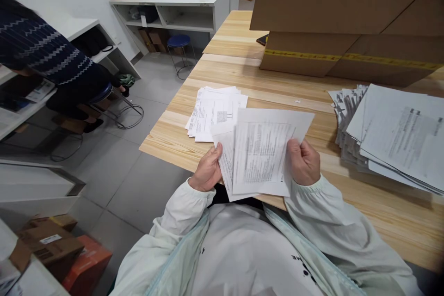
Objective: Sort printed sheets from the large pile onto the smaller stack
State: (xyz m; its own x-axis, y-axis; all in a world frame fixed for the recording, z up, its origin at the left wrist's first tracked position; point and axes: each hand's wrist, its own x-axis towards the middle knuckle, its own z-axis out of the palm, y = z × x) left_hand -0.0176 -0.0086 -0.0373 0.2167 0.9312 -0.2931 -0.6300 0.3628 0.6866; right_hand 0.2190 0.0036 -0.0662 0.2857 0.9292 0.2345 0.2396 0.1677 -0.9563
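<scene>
My left hand [208, 168] pinches the left edge of a printed sheet [226, 155], thumb on top. In my right hand [304, 162] is another printed sheet [263, 152], gripped at its right edge and overlapping the left one. Both sheets are tilted toward me over the table's front edge. Just beyond them a small, slightly fanned stack of printed papers [217, 110] lies on the wooden table [294, 90]. How many sheets each hand holds I cannot tell.
A tall, uneven pile of papers [405, 134] stands on the right. Large cardboard boxes [312, 53] with yellow tape block the back right, a dark phone-like object [262, 40] beside them. At left, a person [52, 51] sits on a stool; boxes [52, 245] lie lower left.
</scene>
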